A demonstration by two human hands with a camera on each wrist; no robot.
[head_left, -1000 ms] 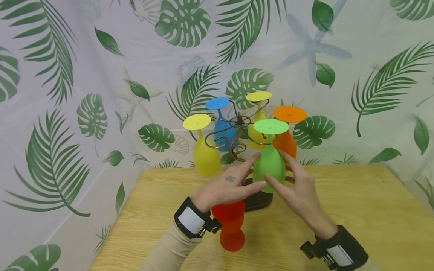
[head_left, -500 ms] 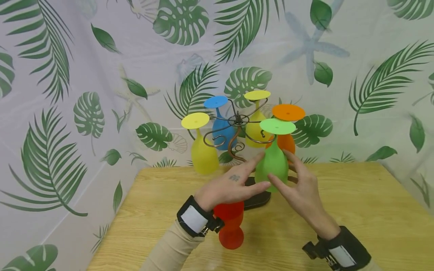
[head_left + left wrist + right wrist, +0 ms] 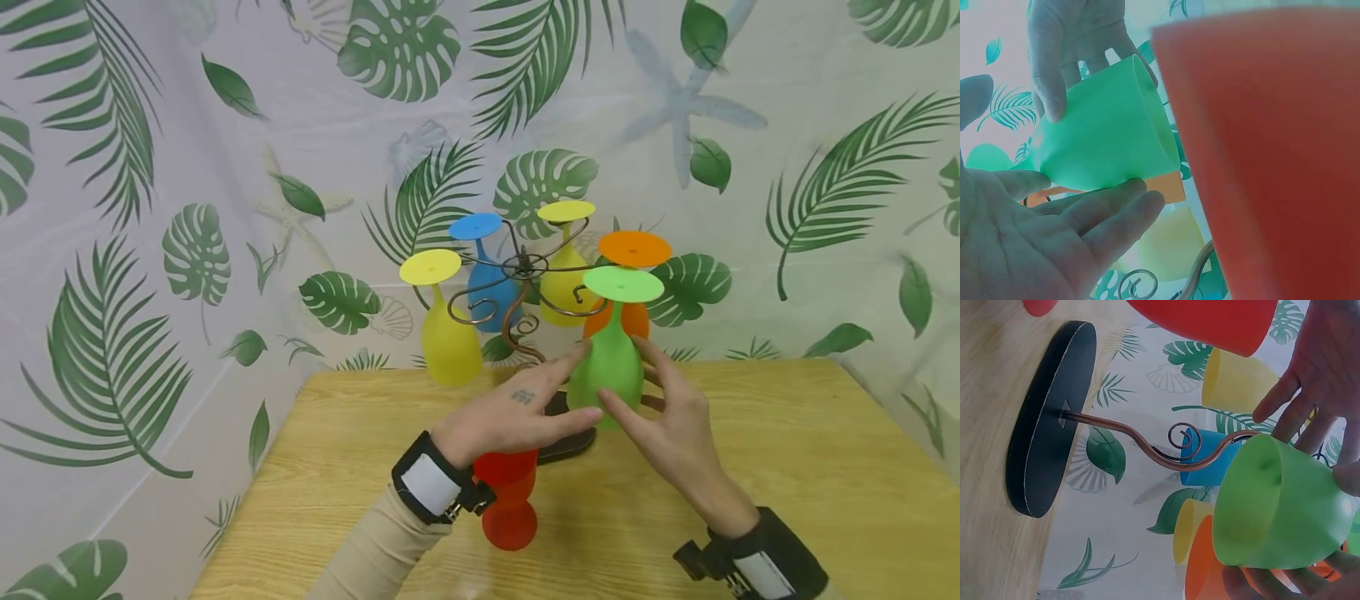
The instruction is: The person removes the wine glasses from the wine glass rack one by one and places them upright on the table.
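Nearest me, at six o'clock on the wooden worktop point(image 3: 750, 433), a red goblet point(image 3: 510, 492) stands upright, partly behind the left wrist. Just beyond it the left hand point(image 3: 510, 417) and the right hand point(image 3: 667, 417) cup the bowl of the green goblet point(image 3: 611, 367) from nine and three o'clock; the grip on each side is a light one, fingers nearly straight and laid against the bowl, not curled round it. The goblet hangs upside down, its flat round foot uppermost, at the near arm of the copper wire rack point(image 3: 517, 300), whose dark base point(image 3: 570, 442) sits mid-worktop. It looks matte, opaque, lime green, probably light plastic or silicone: not brittle, I would judge, but smooth and tapered, so it could slip; the wide bowl is the safest place to hold it. Further off, toward twelve o'clock, yellow, blue and orange goblets hang likewise before a leaf-printed backdrop point(image 3: 150, 167).
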